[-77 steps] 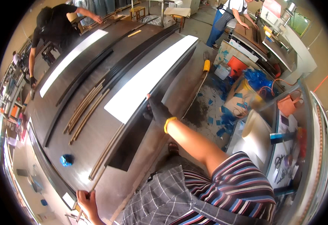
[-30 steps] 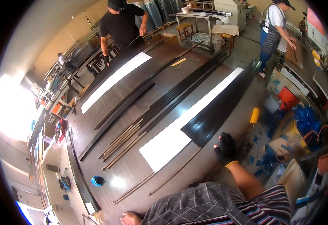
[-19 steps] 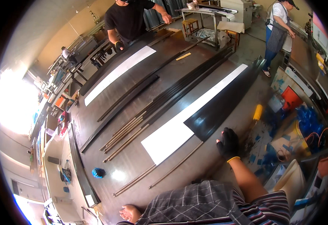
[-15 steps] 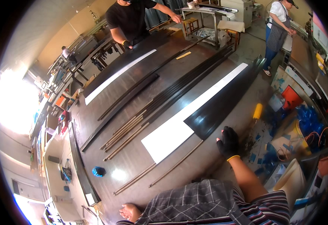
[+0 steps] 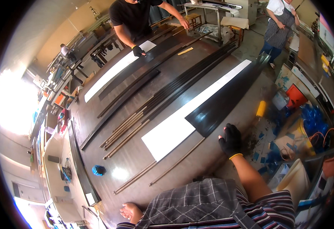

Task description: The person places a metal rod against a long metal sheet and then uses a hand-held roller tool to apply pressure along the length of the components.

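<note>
My left hand, bare, rests by the near edge of the big dark table, its fingers loosely apart and nothing in them. In a black fingerless glove with a yellow cuff, my right hand lies on the table's right side, fingers spread and holding nothing. Beside it stretches a long black sheet, lying over part of a white strip. Between my hands are thin brown rods. A small blue wrapped lump sits to the left.
Bundled dark strips run across the table. Opposite, a co-worker in black touches another black sheet beside a white strip. A person in a striped apron stands far right. A yellow roll and blue plastic lie right.
Across the table, the co-worker's black sheet has moved toward me, so the white strip now lies on its far side. The aproned person has turned. My hands stay nearly still.
</note>
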`<state>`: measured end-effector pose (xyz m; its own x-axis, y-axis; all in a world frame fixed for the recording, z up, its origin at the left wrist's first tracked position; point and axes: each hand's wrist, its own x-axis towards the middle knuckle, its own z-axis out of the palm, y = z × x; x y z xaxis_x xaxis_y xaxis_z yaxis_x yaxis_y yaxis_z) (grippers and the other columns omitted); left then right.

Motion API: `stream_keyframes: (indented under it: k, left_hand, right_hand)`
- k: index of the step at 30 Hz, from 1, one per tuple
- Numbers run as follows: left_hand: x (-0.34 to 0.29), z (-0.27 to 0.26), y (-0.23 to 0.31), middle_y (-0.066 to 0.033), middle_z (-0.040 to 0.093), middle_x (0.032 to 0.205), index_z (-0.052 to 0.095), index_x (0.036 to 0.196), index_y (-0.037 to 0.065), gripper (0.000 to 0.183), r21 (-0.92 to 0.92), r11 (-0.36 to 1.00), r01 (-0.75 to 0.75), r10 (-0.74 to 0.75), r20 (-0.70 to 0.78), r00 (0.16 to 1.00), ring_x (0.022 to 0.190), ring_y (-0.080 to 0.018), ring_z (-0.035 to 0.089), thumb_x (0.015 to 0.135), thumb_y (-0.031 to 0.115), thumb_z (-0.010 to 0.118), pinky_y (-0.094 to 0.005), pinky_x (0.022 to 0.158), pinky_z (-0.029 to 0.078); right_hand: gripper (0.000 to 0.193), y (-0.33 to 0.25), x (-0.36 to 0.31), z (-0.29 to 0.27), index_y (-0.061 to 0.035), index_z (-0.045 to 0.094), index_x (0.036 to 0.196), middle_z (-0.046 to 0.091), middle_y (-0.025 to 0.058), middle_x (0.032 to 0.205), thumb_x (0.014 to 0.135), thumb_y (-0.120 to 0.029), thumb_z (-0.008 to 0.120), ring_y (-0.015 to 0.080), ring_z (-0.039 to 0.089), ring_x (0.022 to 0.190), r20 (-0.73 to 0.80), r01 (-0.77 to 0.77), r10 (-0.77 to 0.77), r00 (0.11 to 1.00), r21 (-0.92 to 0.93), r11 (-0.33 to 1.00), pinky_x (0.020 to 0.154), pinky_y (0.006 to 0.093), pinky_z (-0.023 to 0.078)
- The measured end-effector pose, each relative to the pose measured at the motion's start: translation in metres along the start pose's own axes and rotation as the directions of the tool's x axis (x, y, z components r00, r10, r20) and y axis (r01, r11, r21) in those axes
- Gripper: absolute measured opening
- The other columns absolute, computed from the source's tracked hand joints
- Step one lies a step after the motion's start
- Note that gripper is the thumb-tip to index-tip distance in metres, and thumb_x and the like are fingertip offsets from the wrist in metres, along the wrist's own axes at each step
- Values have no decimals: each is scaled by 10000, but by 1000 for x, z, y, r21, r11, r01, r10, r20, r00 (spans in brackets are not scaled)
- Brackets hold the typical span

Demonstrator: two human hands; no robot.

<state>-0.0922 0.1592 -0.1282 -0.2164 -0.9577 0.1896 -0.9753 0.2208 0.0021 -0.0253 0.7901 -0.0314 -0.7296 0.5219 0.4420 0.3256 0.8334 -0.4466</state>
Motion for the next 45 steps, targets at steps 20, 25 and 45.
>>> stream_keyframes:
  k: [20, 25, 45]
  left_hand:
    - [-4, -19, 2, -94, 386, 1488, 414, 1390, 142, 605, -10, 1000, 17, -17, 19, 1000, 1341, -332, 366, 934, 537, 370, -551, 1061, 290]
    - [-1, -10, 0, -99, 389, 1487, 416, 1393, 148, 609, -16, 1000, 13, -13, 4, 1000, 1341, -330, 366, 933, 544, 364, -557, 1061, 282]
    - [16, 19, -6, -114, 420, 1452, 441, 1362, 137, 623, 30, 999, -15, 17, -44, 999, 1286, -342, 411, 916, 563, 353, -558, 1014, 309]
  right_hand:
    - [401, 2, 1, 4, -42, 556, 1028, 533, 151, 1215, 716, -219, 736, 354, 513, 1124, 8, 2, -2, 1000, 17, 1000, 963, 474, 413]
    - [410, 1, 1, 3, -39, 557, 1029, 538, 151, 1209, 708, -219, 738, 355, 519, 1118, -3, 19, -20, 1000, -13, 1000, 954, 472, 423]
    - [417, 5, 0, 6, -36, 555, 1046, 538, 155, 1235, 717, -214, 740, 359, 508, 1140, 10, -2, 2, 1000, -8, 1000, 971, 469, 414]
